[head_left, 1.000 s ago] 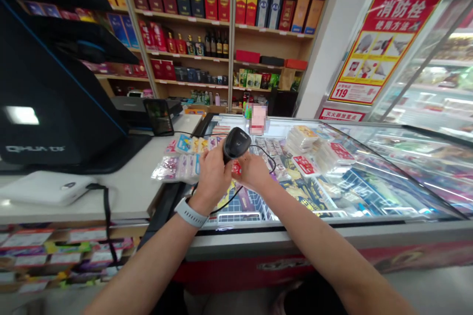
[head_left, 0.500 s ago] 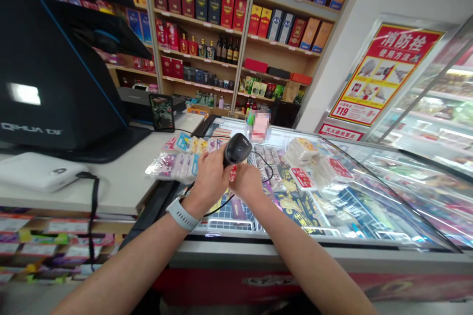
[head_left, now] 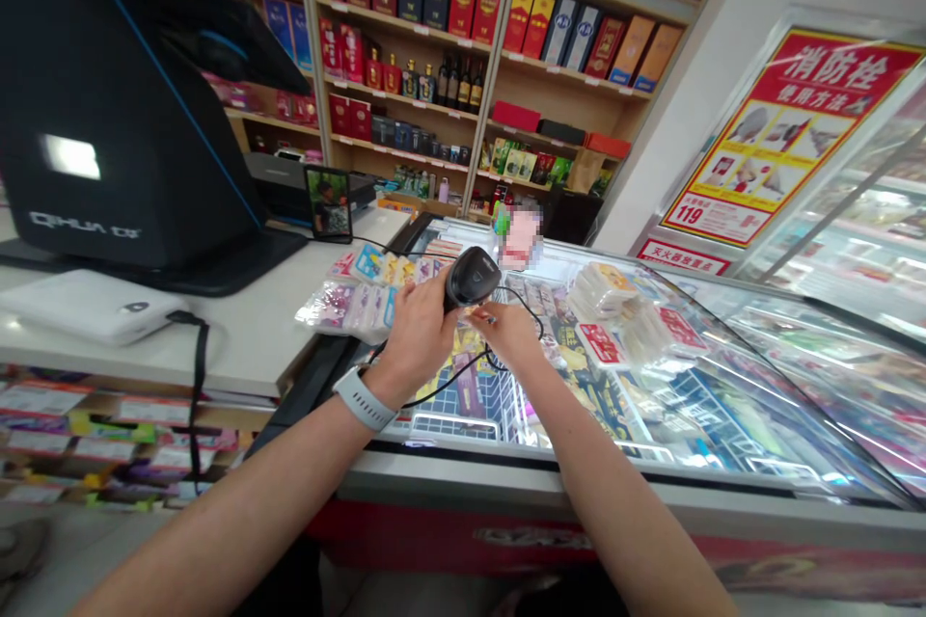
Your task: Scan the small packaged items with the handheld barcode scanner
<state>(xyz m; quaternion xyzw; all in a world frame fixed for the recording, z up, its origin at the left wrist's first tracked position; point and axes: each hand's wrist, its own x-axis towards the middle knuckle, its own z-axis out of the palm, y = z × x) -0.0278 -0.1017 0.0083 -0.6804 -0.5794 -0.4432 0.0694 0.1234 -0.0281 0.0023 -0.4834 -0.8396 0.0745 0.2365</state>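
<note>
My left hand [head_left: 418, 333], with a pale watch band on its wrist, is closed around a black barcode scanner [head_left: 472, 278]. The scanner's rounded head points away from me over the glass-topped freezer [head_left: 463, 451]. Just right of and below that head, my right hand [head_left: 512, 333] has its fingers pinched together. A small reddish bit shows at these fingertips, too small and covered to name. A black cable [head_left: 441, 393] loops under both hands. Left of my left hand lie clear plastic packs [head_left: 347, 308] with purple and white contents.
A black register screen [head_left: 130, 135] stands on the counter at left, with a white device [head_left: 94, 304] and a small phone-like screen [head_left: 329, 202]. Stacked plastic packs [head_left: 662, 339] lie on the freezer glass at right. Shelves of boxes and bottles [head_left: 405, 34] rise behind.
My right hand has shifted slightly right, away from my left thumb, and its fingers now show beside the scanner. The whole view has tilted a little. The left hand keeps its hold.
</note>
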